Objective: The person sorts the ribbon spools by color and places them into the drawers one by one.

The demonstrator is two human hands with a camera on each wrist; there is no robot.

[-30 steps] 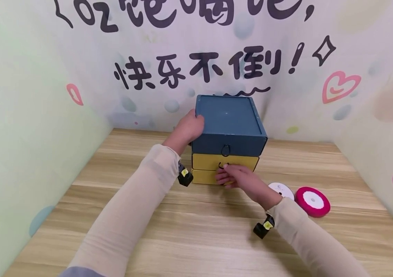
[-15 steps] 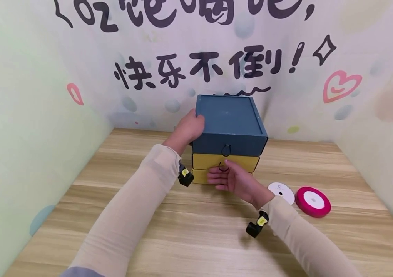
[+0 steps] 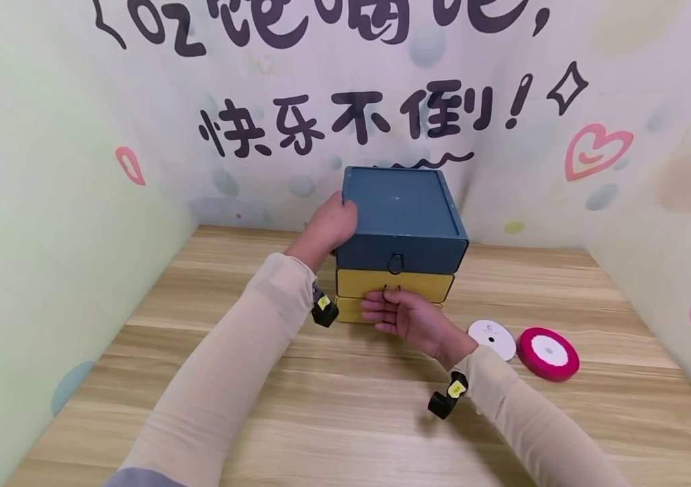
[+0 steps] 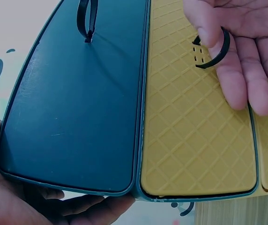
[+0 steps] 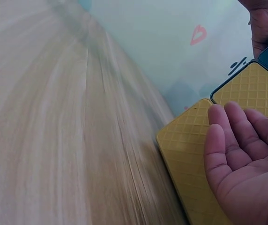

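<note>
A stacked drawer box (image 3: 403, 203) stands against the back wall, with a blue top drawer (image 3: 375, 253) and two yellow drawers below. My left hand (image 3: 333, 222) grips its upper left side, thumb at the top edge; the left wrist view shows the fingers along the side wall. At the middle yellow drawer (image 4: 195, 131), my right hand (image 3: 415, 321) pinches the black pull loop (image 4: 224, 49) between thumb and index finger. The other right fingers (image 5: 239, 124) stretch out, palm turned up, before the bottom yellow drawer (image 5: 185, 145). Every drawer front looks closed.
To the right of the box lie a white disc-shaped spool (image 3: 491, 338) and a red ribbon roll (image 3: 548, 354) with a white centre. Another black loop (image 3: 395, 264) hangs on the blue drawer. Printed wall sheets enclose the wooden table (image 3: 333, 412) behind and at both sides.
My right hand has turned palm up and shifted slightly left; its thumb has come down onto the middle drawer's loop. The left hand keeps its place on the box.
</note>
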